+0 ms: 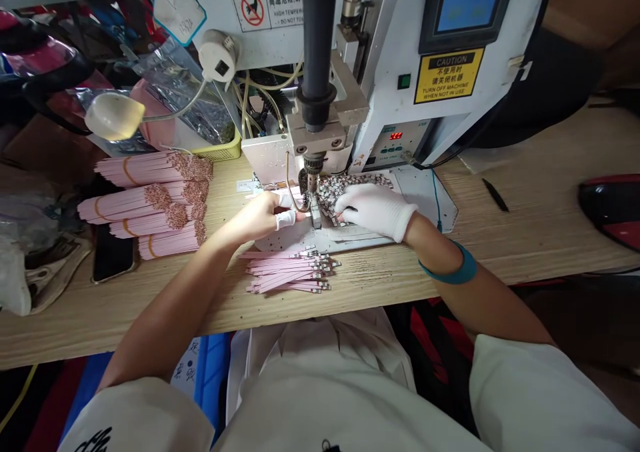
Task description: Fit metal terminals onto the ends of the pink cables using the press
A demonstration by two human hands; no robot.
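Observation:
My left hand (270,213), with white covers on some fingertips, is pinched closed beside the machine's nozzle (313,184). Pink shows next to these fingers, and they appear to hold a pink strip, mostly hidden by the hand. A small metal block (315,212) sits under the nozzle, close to the fingertips. My right hand (375,209), in a white glove, has its fingers bent together at the pile of small metal pieces (333,192); whatever lies between its fingertips is hidden. Nearer my body lies a loose heap of pink strips (287,272) with metal ends.
Banded bundles of pink strips (125,209) lie at left, with a dark phone (114,255) beside them. A lit lamp (115,115) hangs above a yellow basket (220,149). The machine's panel (400,142) stands behind my right hand. A black blade-shaped piece (495,195) lies at right.

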